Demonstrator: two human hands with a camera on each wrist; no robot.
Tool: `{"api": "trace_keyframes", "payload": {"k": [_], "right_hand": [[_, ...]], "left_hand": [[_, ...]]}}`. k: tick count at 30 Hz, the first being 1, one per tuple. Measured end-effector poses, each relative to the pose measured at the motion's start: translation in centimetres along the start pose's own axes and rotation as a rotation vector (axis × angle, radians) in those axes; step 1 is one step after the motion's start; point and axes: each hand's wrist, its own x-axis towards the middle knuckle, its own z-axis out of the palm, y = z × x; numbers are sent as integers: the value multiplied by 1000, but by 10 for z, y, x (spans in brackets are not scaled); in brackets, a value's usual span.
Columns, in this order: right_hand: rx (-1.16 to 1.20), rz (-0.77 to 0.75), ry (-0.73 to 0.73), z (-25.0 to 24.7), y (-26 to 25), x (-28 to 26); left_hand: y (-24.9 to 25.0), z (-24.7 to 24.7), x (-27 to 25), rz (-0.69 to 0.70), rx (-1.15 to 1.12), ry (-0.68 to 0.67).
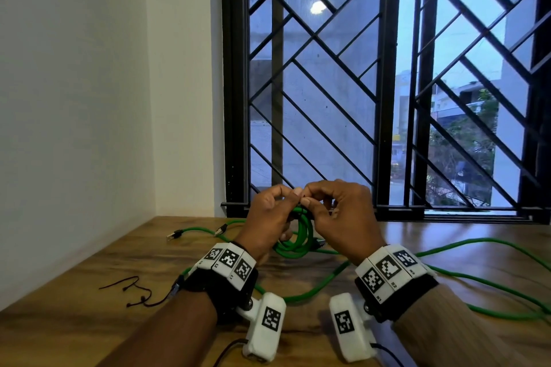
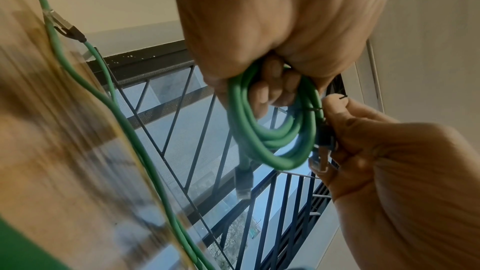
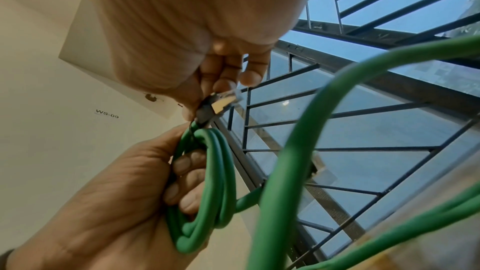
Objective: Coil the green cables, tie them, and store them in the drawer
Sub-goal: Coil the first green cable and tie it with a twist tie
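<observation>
White marker-covered wrist bands [image 1: 229,262] sit closest. Beyond them, the left hand [image 1: 268,217] curls through a round coil of smooth green cable [image 1: 298,240], held above the wood-grain table [image 1: 89,322]. The right hand [image 1: 343,217] pinches a thin dark tie [image 2: 311,109] at the coil's top. Loose green cables [image 1: 477,286] sprawl nearby, below the black window grille [image 1: 328,68].

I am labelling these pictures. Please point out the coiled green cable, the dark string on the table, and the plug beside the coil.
coiled green cable [image 2: 272,143]: left wrist view, lower loops.
dark string [image 1: 140,296]: head view, its middle.
plug [image 3: 221,104]: right wrist view, metal shell.
</observation>
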Motion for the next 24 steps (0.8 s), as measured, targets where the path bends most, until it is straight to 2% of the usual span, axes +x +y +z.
{"api": "trace_keyframes", "payload": {"k": [2,9,14,18,24], "right_hand": [[-1,7,-3,1,1,0],[84,218,90,0,8,6],[165,326,113,-1,12,7],[214,455,120,1,17,8],[299,573,131,-4,11,8]], "left_hand": [[0,1,-1,-7,-10,-16],[6,1,-3,-61,-140,-176],[5,-5,-3,-63,-77,-231],[3,-1,-4,-21,-9,-216],[5,4,-5,50,66,-196]]}}
